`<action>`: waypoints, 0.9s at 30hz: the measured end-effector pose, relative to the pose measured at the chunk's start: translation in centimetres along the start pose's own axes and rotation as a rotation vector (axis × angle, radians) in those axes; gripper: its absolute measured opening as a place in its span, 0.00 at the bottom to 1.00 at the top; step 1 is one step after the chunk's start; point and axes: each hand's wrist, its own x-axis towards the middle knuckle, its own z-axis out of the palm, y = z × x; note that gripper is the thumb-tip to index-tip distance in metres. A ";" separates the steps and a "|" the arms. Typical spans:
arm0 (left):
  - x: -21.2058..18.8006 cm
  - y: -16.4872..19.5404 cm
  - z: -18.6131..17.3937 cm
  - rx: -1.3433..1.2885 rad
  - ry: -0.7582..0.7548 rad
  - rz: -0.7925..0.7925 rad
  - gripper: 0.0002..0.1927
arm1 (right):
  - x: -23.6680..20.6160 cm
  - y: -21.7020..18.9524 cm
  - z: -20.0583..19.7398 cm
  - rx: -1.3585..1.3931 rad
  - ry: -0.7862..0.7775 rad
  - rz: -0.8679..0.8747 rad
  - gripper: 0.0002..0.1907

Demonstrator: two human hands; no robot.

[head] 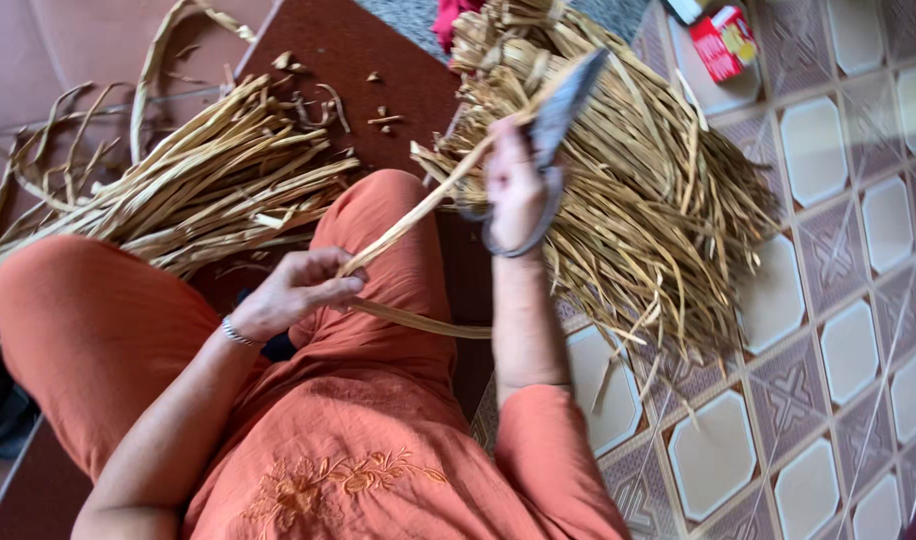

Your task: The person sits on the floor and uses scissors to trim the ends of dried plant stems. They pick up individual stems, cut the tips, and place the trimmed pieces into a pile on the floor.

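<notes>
Your left hand pinches the lower end of a long dried leaf strip, fingers closed on it just above your orange-clad knee. The strip runs up and to the right, taut, to your right hand, which is clenched around a pair of large scissors; your fingers pass through the grey loop handle and the blades point up and to the right, blurred, so you cannot tell whether they stand apart. A second strip lies across your thigh below the left hand. Just behind the scissors a big bundle of dried strips spreads over the patterned floor tiles. Another heap of strips lies to your left on the brown mat, with small cut scraps near it. A red carton sits at the top right
</notes>
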 end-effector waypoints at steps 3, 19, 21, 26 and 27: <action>0.1 1.9 -0.5 -0.046 -0.064 0.095 0.11 | 3.8 -4.6 -7.1 -0.063 0.119 -0.310 0.11; 5.7 13.1 -3.1 0.866 -0.170 0.021 0.17 | 5.0 -10.2 -50.3 -0.090 0.793 -0.526 0.20; 7.5 11.9 -3.3 0.940 -0.192 0.108 0.16 | 3.8 -8.5 -52.1 -0.142 0.930 -0.436 0.17; 13.4 9.0 -1.4 1.258 -0.076 0.517 0.15 | 1.7 -4.6 -54.0 -0.053 1.017 -0.411 0.14; 15.3 8.7 -0.5 1.310 -0.052 0.540 0.15 | 1.5 -4.9 -54.6 -0.045 1.007 -0.398 0.11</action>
